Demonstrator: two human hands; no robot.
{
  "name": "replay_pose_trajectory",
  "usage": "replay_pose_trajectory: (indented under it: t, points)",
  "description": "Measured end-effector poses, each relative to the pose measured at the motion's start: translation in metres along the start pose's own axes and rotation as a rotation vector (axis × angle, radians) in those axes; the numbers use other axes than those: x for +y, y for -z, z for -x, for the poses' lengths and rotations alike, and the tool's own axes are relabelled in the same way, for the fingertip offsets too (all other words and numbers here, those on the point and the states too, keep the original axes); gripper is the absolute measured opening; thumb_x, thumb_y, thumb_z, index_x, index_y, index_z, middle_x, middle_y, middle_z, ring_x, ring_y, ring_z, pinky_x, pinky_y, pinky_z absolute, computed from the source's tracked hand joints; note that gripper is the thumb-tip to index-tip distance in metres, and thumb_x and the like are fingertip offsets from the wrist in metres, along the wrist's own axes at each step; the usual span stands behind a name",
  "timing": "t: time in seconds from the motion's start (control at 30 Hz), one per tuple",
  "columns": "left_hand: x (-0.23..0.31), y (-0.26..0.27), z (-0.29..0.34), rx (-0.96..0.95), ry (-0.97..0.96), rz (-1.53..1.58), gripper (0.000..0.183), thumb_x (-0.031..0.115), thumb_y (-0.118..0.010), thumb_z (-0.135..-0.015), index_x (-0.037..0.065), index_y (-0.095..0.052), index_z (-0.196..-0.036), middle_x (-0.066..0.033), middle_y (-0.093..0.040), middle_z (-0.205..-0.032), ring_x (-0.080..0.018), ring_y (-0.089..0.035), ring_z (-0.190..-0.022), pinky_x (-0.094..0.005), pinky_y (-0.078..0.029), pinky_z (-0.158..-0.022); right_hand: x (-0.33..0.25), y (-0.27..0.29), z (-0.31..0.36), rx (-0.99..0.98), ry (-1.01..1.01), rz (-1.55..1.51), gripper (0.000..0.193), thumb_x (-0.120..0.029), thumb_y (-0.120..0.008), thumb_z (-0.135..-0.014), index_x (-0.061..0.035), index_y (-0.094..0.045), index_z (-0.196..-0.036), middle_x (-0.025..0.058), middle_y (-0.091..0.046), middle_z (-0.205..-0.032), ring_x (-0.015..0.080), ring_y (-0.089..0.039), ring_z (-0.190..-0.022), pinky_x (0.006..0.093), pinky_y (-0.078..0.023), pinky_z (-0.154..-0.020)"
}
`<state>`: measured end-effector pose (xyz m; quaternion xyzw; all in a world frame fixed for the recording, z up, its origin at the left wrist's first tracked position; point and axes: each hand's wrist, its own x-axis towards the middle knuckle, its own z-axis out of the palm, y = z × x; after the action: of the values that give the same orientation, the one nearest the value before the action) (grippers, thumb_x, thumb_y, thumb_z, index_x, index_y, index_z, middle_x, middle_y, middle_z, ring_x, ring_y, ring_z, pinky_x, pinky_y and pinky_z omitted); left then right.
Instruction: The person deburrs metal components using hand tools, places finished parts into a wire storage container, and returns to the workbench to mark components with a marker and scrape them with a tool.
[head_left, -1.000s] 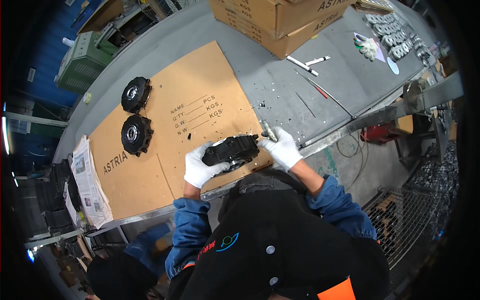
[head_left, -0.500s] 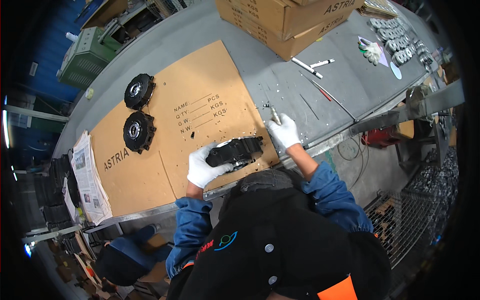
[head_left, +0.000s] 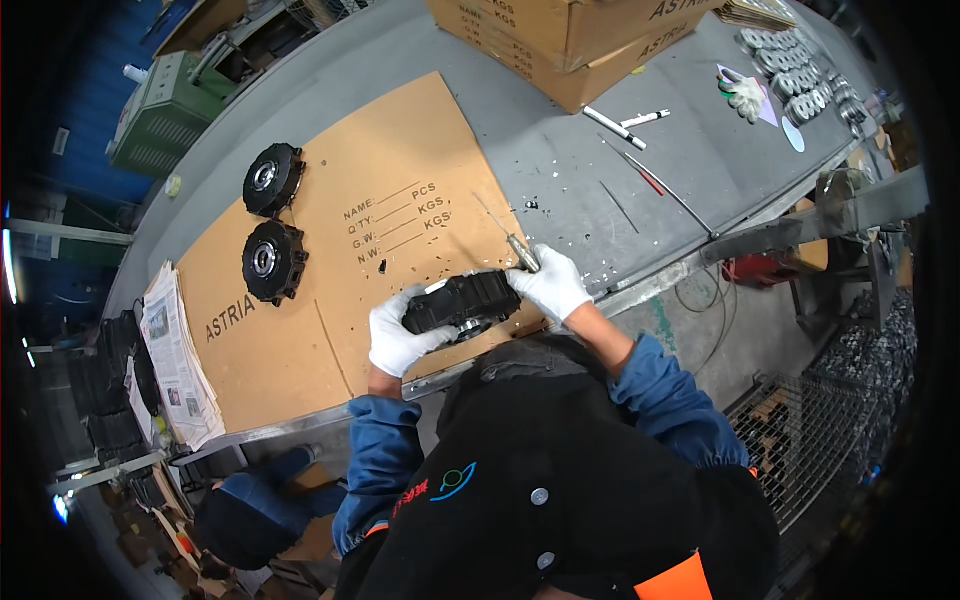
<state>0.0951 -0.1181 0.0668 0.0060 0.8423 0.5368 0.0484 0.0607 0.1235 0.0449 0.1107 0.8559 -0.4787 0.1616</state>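
Note:
My left hand [head_left: 398, 335], in a white glove, is closed around the left side of a round black ribbed part with a metal centre [head_left: 463, 305], tipped on edge above the cardboard. In my gloved right hand [head_left: 552, 286] is a slim hand tool with a metallic handle [head_left: 522, 253]; its thin shaft points up and to the left, blurred at the tip. The right hand's fingers are against the part's right end. Two similar black parts, one farther [head_left: 273, 180] and one nearer [head_left: 274, 263], lie flat on the cardboard sheet [head_left: 400, 130] to the left.
Cardboard boxes [head_left: 570, 50] are stacked at the back. White markers [head_left: 614, 128], thin rods [head_left: 670, 188], a spare glove [head_left: 742, 97] and several metal rings [head_left: 785, 75] lie to the right. Black scraps dot the grey table [head_left: 560, 180]. Newspapers [head_left: 178, 360] lie at the left; a person [head_left: 250, 515] is below.
My right hand has moved left with the tool, from beside the cardboard to the black part's right end. My left hand and the part have shifted slightly left.

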Motion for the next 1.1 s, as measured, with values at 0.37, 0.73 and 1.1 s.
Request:
replay_pose_trajectory:
  t: [0.37, 0.73, 1.1]
  points:
    - [-0.009, 0.005, 0.001, -0.024, 0.027, 0.025, 0.057, 0.012, -0.083, -0.049, -0.008, -0.063, -0.098, -0.0066, -0.066, -0.082, -0.0101, -0.060, -0.074, -0.0255, -0.051, -0.073, 0.016, -0.007, -0.016, -0.060, 0.035, -0.058, 0.046, -0.039, -0.070, -0.065, 0.0018, -0.061, -0.083, 0.0193, -0.063, -0.074, 0.0287, -0.063, -0.073, 0.0361, -0.048, -0.069]
    - [-0.007, 0.003, 0.005, -0.075, -0.245, -0.142, 0.062, 0.014, -0.085, -0.047, -0.008, -0.062, -0.100, -0.0098, -0.066, -0.084, -0.0132, -0.062, -0.077, -0.0274, -0.051, -0.074, -0.008, 0.004, -0.035, -0.158, 0.016, 0.442, 0.037, -0.040, -0.060, -0.074, -0.0073, -0.065, -0.091, 0.0222, -0.065, -0.090, 0.0385, -0.062, -0.089, 0.0403, -0.049, -0.079]
    - [0.038, 0.009, -0.023, -0.110, 0.114, -0.241, 0.069, 0.025, -0.084, -0.050, -0.002, -0.060, -0.109, -0.0154, -0.062, -0.101, -0.0218, -0.063, -0.090, -0.0309, -0.050, -0.083, 0.012, 0.069, 0.082, 0.158, 0.436, 0.707, 0.042, -0.016, -0.054, -0.081, -0.0189, -0.054, -0.123, 0.0117, -0.060, -0.078, 0.0301, -0.061, -0.062, 0.0410, -0.050, -0.054]
